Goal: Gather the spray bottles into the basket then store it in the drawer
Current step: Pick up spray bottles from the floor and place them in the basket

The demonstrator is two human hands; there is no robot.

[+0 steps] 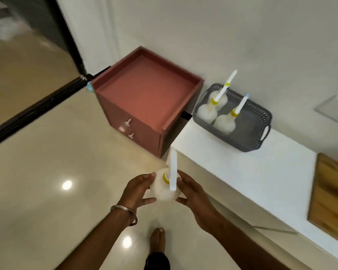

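Note:
A white spray bottle (165, 189) with a yellow collar and a long white nozzle sits between both my hands, above the floor. My left hand (136, 190) holds its left side with curled fingers and thumb. My right hand (191, 193) grips its right side. A grey perforated basket (252, 131) stands on the white ledge (242, 172) against the wall. In it stand three similar white bottles (223, 122), nozzles slanting up to the right. A dark red drawer cabinet (144, 106) stands on the floor left of the ledge, both drawers closed, with small metal knobs (127, 122).
A wooden board (330, 199) lies on the ledge at the right. My bare foot (157, 239) is on the glossy beige floor below the hands. A dark door frame (70, 36) runs along the left, behind the cabinet.

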